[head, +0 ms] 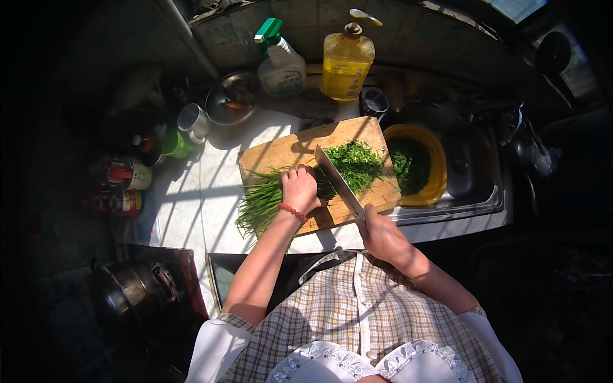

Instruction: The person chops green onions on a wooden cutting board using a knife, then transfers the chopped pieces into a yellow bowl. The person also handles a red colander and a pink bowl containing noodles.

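My left hand [300, 187], with a red bead bracelet at its wrist, presses a bunch of long green chives or similar leaves [261, 201] onto a wooden cutting board [275, 154]. In my right hand [385, 234] is the handle of a cleaver-like kitchen knife [341, 184]. Its blade slants across the board, just right of my left hand, between the uncut bunch and a pile of chopped greens [357, 165]. The bunch's long ends hang over the board's left edge. Whether the blade's edge touches the board is not clear.
Right of the board, a yellow basin [438, 184] with chopped greens stands in a steel sink [471, 167]. Behind are a spray bottle [282, 69], a yellow pump bottle [347, 64] and a metal bowl [218, 115]. At left stand a white mug [192, 122], a green cup [175, 145] and bottles.
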The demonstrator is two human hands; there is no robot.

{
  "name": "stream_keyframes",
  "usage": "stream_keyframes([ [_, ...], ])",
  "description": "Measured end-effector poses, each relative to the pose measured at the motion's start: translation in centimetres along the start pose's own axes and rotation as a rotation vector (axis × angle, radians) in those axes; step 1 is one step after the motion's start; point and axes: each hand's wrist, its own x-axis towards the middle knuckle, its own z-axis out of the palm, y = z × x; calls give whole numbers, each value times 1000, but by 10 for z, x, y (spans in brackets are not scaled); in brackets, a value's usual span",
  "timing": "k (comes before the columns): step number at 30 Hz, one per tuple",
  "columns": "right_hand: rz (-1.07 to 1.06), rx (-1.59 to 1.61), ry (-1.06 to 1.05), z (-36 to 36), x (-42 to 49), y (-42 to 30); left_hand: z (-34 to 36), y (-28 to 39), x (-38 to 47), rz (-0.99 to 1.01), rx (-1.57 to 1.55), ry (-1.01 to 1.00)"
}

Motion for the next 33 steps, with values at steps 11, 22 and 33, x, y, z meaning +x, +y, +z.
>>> stream_keyframes([
  [11, 16, 12, 100, 70, 64, 33, 8, -4, -2, 58, -45, 144],
  [22, 17, 19, 85, 25, 24, 9, 11, -6, -16, 36, -162, 240],
  [33, 50, 33, -90, 4, 14, 3, 12, -2, -4, -24, -49, 21],
])
